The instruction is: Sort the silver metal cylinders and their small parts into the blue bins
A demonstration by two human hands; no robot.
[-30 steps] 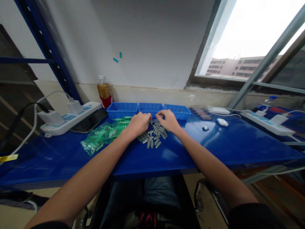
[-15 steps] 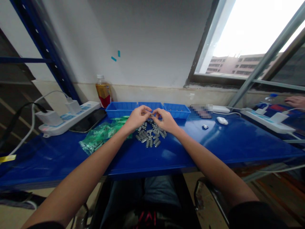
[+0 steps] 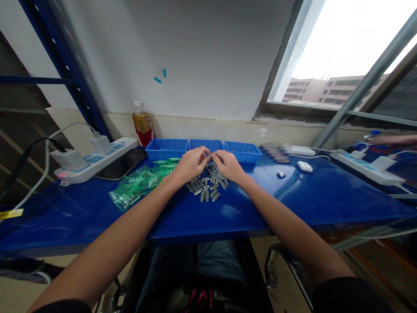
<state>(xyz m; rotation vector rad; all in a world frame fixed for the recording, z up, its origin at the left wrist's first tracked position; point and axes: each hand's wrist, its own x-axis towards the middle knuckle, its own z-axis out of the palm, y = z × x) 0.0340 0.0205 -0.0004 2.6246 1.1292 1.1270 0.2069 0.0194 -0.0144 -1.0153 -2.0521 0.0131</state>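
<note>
Over the pile of small grey metal cylinders (image 3: 207, 194), my left hand (image 3: 193, 165) and my right hand (image 3: 230, 166) meet fingertip to fingertip. Both are closed in a pinch on a small metal part (image 3: 210, 155), mostly covered by the fingers. Its exact kind is too small to make out. Left of the pile lie green-tinted clear plastic bags (image 3: 137, 187) with metal pieces inside, partly behind my left forearm. Just beyond my hands stands a row of blue plastic bins: a left one (image 3: 166, 152), a middle one (image 3: 206, 144) and a right one (image 3: 243, 154) holding a few small pieces.
At the left lie a power strip (image 3: 94, 161) with plugs and a black phone (image 3: 122, 164); a drink bottle (image 3: 142, 126) stands by the wall. To the right are a white earbud case (image 3: 304, 166), a small white item (image 3: 281, 174) and another power strip (image 3: 368, 167). Another person's arm (image 3: 395, 139) reaches in.
My hands stay together over the pile; the left fingers have curled further around the part, hiding more of it. At the right edge, the other person's hand has moved left toward a blue-capped bottle.
</note>
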